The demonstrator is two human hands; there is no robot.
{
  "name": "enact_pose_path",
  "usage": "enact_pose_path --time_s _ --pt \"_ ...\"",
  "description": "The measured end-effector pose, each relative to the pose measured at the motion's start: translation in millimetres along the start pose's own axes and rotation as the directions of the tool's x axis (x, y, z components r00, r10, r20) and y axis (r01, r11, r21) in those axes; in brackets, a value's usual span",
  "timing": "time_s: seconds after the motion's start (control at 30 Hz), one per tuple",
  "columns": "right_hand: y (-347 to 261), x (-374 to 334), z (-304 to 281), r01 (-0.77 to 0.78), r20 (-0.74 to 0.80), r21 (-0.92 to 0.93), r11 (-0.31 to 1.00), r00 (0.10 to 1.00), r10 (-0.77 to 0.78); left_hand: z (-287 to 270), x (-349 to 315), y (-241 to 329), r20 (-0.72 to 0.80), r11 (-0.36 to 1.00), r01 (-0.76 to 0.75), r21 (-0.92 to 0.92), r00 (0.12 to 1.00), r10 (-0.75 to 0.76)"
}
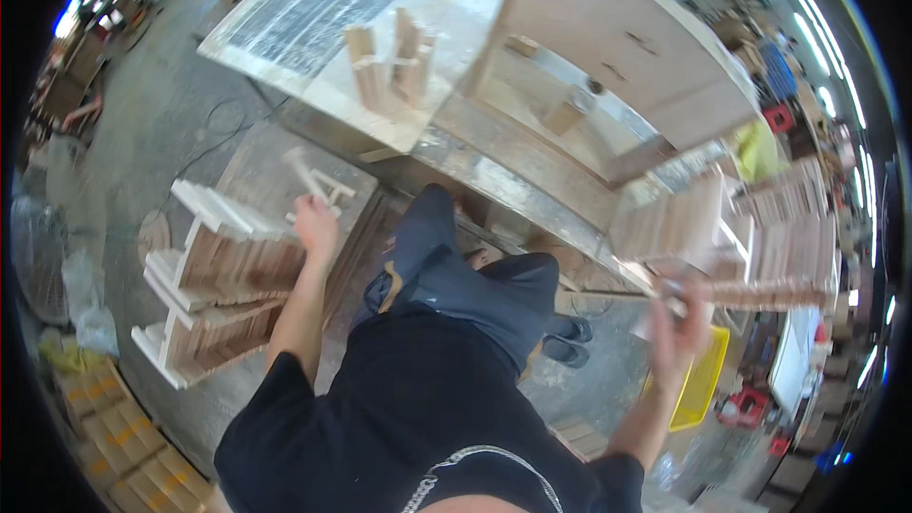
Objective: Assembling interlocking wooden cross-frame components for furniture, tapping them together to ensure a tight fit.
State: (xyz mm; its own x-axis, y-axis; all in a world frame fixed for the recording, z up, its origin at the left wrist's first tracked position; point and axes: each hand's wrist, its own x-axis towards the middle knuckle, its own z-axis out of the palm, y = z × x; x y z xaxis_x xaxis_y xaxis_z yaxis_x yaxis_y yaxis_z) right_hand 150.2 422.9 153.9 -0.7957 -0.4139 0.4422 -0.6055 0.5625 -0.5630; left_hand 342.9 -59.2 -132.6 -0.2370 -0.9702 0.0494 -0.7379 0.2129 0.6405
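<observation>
Out to the left, my left hand [316, 225] is closed on a small pale wooden piece [328, 190] made of joined strips, with a blurred end pointing up and away. Just beside that hand, light wooden slats [237, 261] stand in tight stacks on a low board. My right hand [679, 328] is raised at the right, in front of another stack of wooden slats [670, 223]. Motion smears its fingers, and a pale blur lies at the fingertips, so whether it holds something cannot be made out.
Ahead stands a paint-smeared worktable [427, 128] with upright wooden pieces [380, 71] and a large open wooden box [608, 47]. At the right are more slat stacks [793, 261] and a yellow basket [703, 385]. Dark slippers [566, 347] lie on the floor; cardboard boxes [133, 432] are lower left.
</observation>
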Motion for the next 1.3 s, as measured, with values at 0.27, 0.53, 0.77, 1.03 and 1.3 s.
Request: enact_pose_path --time_s 0.27,0.53,0.77,1.03,1.3 --pt "-20 11 157 -0.371 0.615 0.450 0.813 0.788 0.019 -141 -121 157 -0.208 0.382 -0.838 -0.390 0.485 0.849" --pt "-36 -3 157 -0.553 0.633 0.600 0.578 0.770 0.079 -93 -113 191 0.205 0.351 -0.599 -0.719 0.300 0.932" --pt "-4 -10 171 -0.514 0.590 0.658 0.550 0.806 0.048 -81 -96 217 0.594 0.643 -0.237 -0.728 0.249 0.765" --pt "3 3 187 -0.588 0.632 0.669 0.455 0.772 0.070 -57 -79 210 0.724 0.756 -0.074 -0.650 0.241 0.646" --pt "5 12 204 -0.629 0.647 0.692 0.353 0.758 0.082 -30 -66 197 0.782 0.662 0.437 -0.610 0.195 0.592"
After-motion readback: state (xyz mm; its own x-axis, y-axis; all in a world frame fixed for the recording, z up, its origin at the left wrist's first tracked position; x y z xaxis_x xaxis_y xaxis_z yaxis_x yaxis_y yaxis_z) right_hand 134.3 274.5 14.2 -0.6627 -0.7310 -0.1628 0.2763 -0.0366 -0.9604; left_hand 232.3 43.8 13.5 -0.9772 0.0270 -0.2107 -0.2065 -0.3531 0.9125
